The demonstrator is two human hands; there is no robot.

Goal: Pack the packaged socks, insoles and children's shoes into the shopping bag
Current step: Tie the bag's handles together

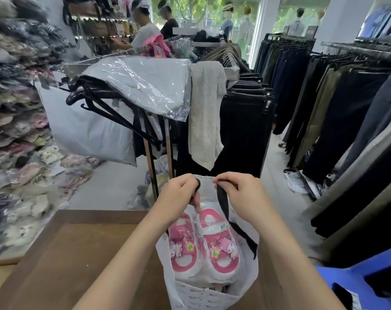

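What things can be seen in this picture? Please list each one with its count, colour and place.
shopping bag: one, white, on the table edge, open
bag handles: two, black, one in each hand
children's shoes: one pair, pink and white, in clear plastic, inside the bag
table: one, brown, lower left
hangers: several, black, on the rack, centre left
trousers: many, dark, racks at right
stool: one, blue, lower right
left hand: gripping a handle
right hand: gripping a handle

A brown wooden table (78, 253) stands before a clothes rack (232, 61) hung with dark trousers (243, 130).
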